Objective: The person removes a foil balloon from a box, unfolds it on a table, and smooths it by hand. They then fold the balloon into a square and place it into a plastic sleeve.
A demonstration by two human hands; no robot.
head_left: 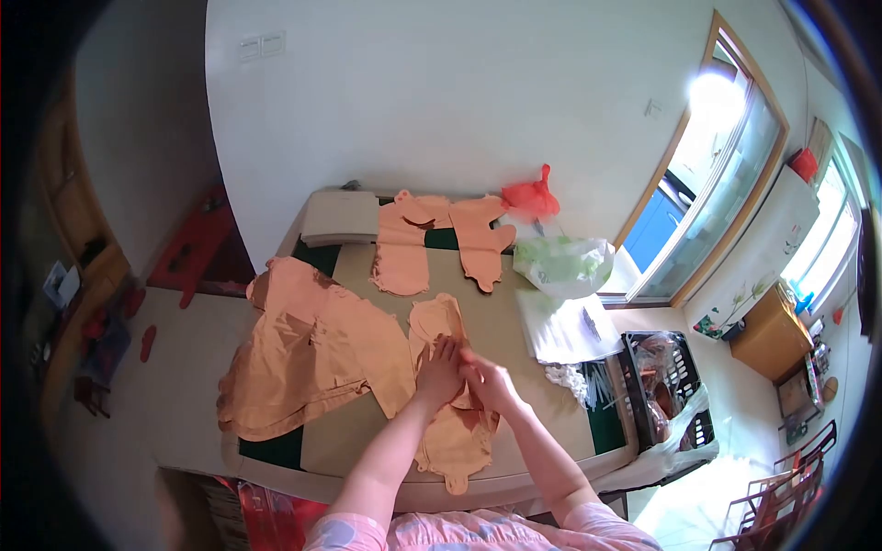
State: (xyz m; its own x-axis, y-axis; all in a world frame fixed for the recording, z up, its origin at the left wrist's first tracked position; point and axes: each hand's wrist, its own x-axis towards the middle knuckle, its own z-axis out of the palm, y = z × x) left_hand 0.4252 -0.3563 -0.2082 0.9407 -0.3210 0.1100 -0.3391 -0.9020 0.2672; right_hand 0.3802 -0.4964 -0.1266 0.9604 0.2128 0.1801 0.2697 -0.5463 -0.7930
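A flat, shiny copper-coloured foil sheet with a rounded, tabbed outline, like an uninflated foil balloon [450, 443], lies in front of me at the table's near edge. My left hand [439, 372] rests on its middle with the fingers stretched out flat. Close beside it, my right hand [493, 384] has curled fingers, pinching the foil near its right edge; the fingertips are partly hidden. To the left spreads a larger, wrinkled copper foil sheet [303, 354], close to the piece under my hands.
More copper foil pieces [401, 257] lie at the back beside a beige box [340, 219]. A red plastic bag [533, 195], a green-white bag [562, 264], white sheets [565, 326] and thin white sticks [602, 384] lie rightward. A black crate [634, 386] stands at the table's right edge.
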